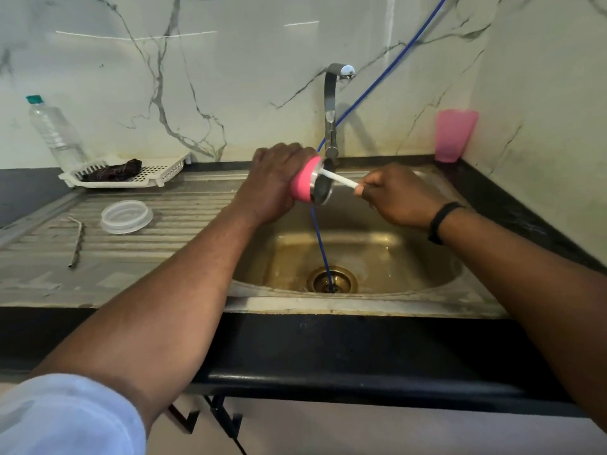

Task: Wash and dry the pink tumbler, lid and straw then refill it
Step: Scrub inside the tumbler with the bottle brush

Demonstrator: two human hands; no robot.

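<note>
- Pink tumbler [307, 180]: one, on its side above sink [361, 254], gripped by left hand [274, 182].
- White brush handle [338, 179]: one, pinched by right hand [392, 195] at tumbler's 3 o'clock.
- Lid [126, 216], straw [77, 239]: one each, 9 o'clock.

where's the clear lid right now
In the head view the clear lid lies on the ribbed draining board, left of the sink basin, beside the metal straw.

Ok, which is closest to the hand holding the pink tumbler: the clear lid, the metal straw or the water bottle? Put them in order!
From the left hand gripping the pink tumbler:
1. Clear lid, on the draining board to its left.
2. Metal straw, further left, near the lid.
3. Water bottle, far left by the wall.
</note>
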